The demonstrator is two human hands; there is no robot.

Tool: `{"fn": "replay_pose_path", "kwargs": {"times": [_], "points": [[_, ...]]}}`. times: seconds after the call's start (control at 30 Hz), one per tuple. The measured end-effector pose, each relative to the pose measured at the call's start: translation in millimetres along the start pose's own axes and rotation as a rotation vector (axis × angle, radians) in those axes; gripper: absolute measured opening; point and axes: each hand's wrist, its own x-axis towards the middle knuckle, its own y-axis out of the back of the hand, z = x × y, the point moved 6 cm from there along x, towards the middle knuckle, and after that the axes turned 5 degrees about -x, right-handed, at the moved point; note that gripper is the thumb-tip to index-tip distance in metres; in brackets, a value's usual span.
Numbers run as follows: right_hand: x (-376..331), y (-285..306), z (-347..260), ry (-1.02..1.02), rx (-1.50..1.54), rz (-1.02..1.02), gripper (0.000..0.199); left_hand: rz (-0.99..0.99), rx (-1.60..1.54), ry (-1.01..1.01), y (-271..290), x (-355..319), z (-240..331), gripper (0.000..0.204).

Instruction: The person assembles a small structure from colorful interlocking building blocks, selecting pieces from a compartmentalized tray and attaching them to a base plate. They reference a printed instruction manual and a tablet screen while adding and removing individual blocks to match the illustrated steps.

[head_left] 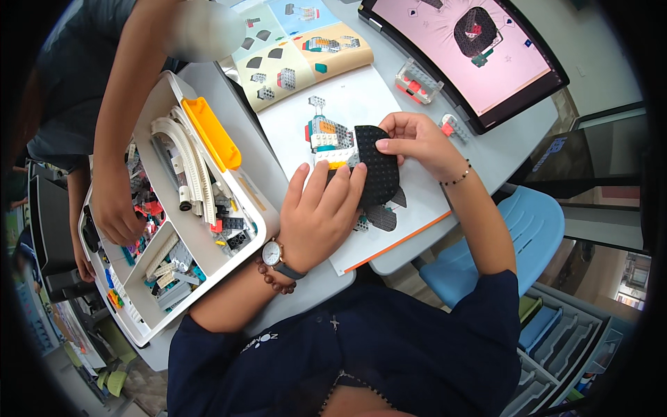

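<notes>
My left hand (318, 214) lies flat on a black studded plate (379, 170), fingers spread over its near edge. The thumb and fingers of my right hand (415, 141) pinch the same plate at its far side. A small grey, white and yellow brick model (328, 137) joins the plate's left end. Both rest on a white instruction sheet (410, 208) on the grey table (500, 146). Another dark curved plate (382, 217) peeks out just under my left fingers.
A white sorting tray (258, 217) of mixed bricks, with an orange tool (210, 132), stands at left; another person's hand (113, 210) reaches into it. An open instruction booklet (299, 52), a tablet (479, 48), a small clear-and-red assembly (417, 81) and a blue chair (535, 229) surround the sheet.
</notes>
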Motion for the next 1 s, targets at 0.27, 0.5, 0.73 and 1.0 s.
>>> {"fn": "replay_pose_path", "kwargs": {"times": [0.27,0.5,0.73,1.0], "points": [[-0.3,-0.6,-1.0,-0.009,-0.053,-0.034,0.019,0.005,0.069,-0.015,-3.2,3.3,0.3,0.062],[-5.3,-6.2,-4.0,-0.067,-0.11,-0.023,0.019,0.011,0.183,-0.05,-6.9,-1.1,3.5,0.061],[-7.2,-0.7,-10.4,-0.069,-0.298,0.016,0.022,-0.007,0.113,-0.013,-5.8,0.6,3.7,0.065],[-79.6,57.5,-31.8,0.036,-0.946,0.313,0.041,-0.035,-0.009,0.066,3.7,-3.0,4.3,0.063]]}}
